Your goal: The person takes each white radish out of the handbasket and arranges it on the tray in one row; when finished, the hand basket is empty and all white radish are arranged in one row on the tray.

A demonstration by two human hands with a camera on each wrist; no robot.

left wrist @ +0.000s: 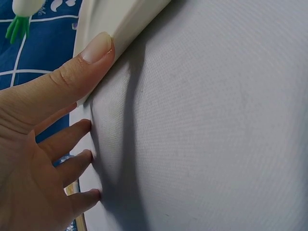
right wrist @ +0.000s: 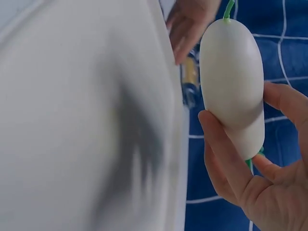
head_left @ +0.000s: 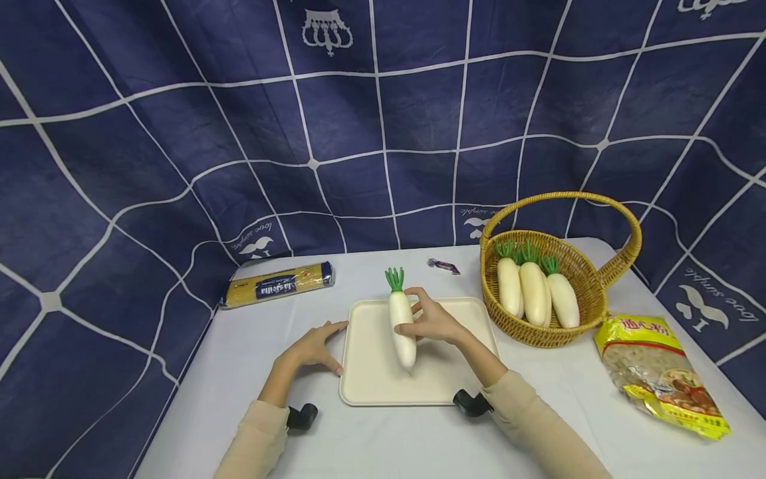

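Observation:
My right hand (head_left: 435,322) holds a white radish (head_left: 402,319) with a green leafy top over the cream tray (head_left: 371,379). In the head view the leaves point away from me and the tapered tip toward me. The right wrist view shows thumb and fingers on opposite sides of the radish (right wrist: 231,72), above the tray. At the tray's left edge is my left hand (head_left: 310,347), its fingers spread. Its thumb (left wrist: 72,74) touches the tray's rim in the left wrist view, while the other fingers stay loosely bent beside it.
A wicker basket (head_left: 541,336) with several white radishes stands right of the tray. A yellow food bag (head_left: 661,376) lies at the far right. Spaghetti in a pack (head_left: 278,285) lies back left, a small wrapped candy (head_left: 444,266) at the back. Blue curtain (head_left: 419,120) surrounds the table.

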